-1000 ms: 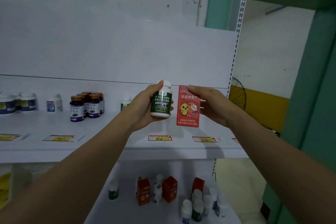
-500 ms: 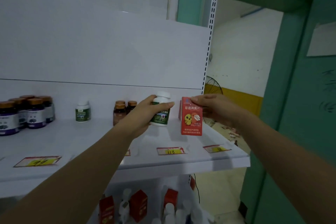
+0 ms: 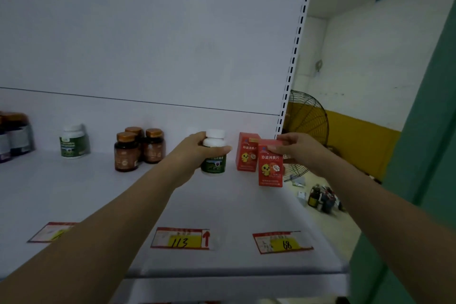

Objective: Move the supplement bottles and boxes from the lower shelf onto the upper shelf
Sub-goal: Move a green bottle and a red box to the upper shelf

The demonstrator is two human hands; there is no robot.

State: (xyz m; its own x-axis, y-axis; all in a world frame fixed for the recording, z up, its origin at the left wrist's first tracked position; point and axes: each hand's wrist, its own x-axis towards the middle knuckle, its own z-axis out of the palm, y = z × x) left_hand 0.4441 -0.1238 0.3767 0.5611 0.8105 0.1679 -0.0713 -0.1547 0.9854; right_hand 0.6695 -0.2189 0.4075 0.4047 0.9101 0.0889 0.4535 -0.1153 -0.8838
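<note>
White-capped bottle point(image 3: 213, 155) clamped in left grip point(image 3: 197, 149), red box point(image 3: 270, 168) pinched in right grip point(image 3: 293, 149), seemingly touching the shelf point(image 3: 222, 210).

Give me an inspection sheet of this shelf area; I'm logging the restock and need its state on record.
Surface: white upper shelf, price tags 113 and 68 at its front edge.
Job's things: green-label bottle in the left hand; red box in the right hand; a second red box stands behind it on the shelf.
Clutter: three brown bottles, another green-label bottle, dark bottles at far left.
Grippers: both hands closed on their items, low over the shelf; contact with it cannot be told.
Cables: nothing seen.
Surroundings: fan and floor bottles beyond the shelf end, green wall at right.
</note>
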